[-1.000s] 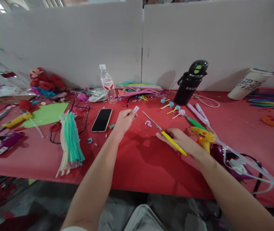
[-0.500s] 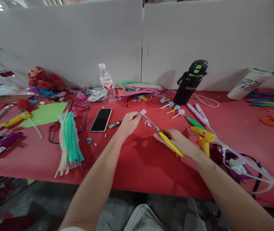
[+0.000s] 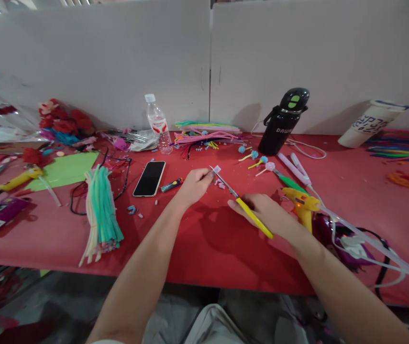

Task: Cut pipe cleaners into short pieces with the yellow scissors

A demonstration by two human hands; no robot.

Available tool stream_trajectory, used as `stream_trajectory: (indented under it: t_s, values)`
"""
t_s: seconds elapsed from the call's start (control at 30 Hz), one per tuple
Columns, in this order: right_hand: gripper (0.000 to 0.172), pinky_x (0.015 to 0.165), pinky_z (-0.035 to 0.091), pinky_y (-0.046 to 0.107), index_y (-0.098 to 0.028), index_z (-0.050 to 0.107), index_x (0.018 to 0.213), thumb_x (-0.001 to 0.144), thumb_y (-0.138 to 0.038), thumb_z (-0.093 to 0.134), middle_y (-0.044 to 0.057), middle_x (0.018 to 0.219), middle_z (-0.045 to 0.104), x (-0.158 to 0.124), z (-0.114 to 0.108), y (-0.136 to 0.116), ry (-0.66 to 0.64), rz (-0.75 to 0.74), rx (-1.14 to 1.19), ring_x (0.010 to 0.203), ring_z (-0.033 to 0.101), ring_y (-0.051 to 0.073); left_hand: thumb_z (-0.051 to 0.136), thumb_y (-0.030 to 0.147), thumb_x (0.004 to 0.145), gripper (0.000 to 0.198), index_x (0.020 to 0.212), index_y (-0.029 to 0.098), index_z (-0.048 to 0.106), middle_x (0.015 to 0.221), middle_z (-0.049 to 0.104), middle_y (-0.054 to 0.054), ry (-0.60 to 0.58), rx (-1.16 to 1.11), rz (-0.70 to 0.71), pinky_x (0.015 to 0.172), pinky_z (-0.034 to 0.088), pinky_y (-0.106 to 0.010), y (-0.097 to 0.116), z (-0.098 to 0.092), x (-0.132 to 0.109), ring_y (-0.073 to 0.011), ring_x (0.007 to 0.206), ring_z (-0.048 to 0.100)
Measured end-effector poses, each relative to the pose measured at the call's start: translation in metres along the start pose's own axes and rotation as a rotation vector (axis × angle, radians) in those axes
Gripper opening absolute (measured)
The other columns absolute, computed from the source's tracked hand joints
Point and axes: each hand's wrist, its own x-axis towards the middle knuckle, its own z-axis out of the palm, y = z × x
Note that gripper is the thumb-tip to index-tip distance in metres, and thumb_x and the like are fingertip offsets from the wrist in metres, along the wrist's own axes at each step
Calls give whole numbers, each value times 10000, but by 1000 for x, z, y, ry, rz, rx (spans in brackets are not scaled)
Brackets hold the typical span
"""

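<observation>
Red cloth covered the table [image 3: 204,248], and two white boards [image 3: 118,62] stood side by side behind it as a wall.

From the head camera we counted two hands of our own at work and no one else's. Our left hand [image 3: 193,184] was pinched shut on one small pale scrap [image 3: 217,168], held just above the cloth near the middle of the table. Our right hand [image 3: 261,212] was closed around the yellow handles of one pair of scissors [image 3: 242,205]. The blades pointed up and left, and their tips reached the scrap; we could not tell whether the steel touched it. The two hands lay near each other but apart, joined only by the scissors.

Left of our left hand lay one phone [image 3: 149,178], face up, with one small tube [image 3: 171,185] between it and the hand. Farther left sat one bundle of green and white stems [image 3: 100,210] and one green sheet [image 3: 64,169]. We counted two yellow glue guns: one [image 3: 303,203] just beside our right hand, the other [image 3: 19,179] well away on the left. At the back stood one water bottle [image 3: 157,122], one black flask [image 3: 285,122] and one white cup [image 3: 371,124], tipped over.
</observation>
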Motion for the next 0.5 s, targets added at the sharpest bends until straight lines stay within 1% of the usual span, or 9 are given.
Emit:
stream_trajectory:
  t_s: [0.1, 0.23, 0.37, 0.5]
  values:
    - [516, 409, 226, 255, -201, 431, 544, 818, -618, 560, -15, 466, 447, -3, -3, -3, -18, 12, -76, 391, 379, 92, 459, 451, 878, 347, 716, 159, 553, 547, 365, 43, -47, -25, -69, 519, 247, -237, 0, 1, 0, -84, 506, 309]
    - [584, 363, 228, 258, -203, 409, 493, 849, -662, 474, -11, 377, 409, -8, -3, -3, -101, 115, -67, 301, 376, 91, 518, 473, 841, 349, 697, 155, 534, 547, 361, 47, -148, -149, -196, 479, 219, -227, -7, 4, 2, -66, 470, 288]
    - [609, 330, 286, 235, -201, 412, 474, 808, -704, 494, 4, 357, 441, -5, 0, -1, -192, 183, 11, 289, 457, 118, 545, 384, 836, 270, 710, 147, 519, 536, 343, 55, -194, -308, -336, 437, 154, -215, -16, 8, 5, -44, 423, 248]
    - [639, 305, 358, 250, -196, 436, 505, 765, -779, 455, 7, 360, 434, 6, 2, -1, -294, 341, -12, 285, 499, 164, 540, 307, 845, 226, 696, 144, 495, 524, 327, 61, -203, -380, -410, 422, 121, -203, -21, 9, 7, -28, 400, 225]
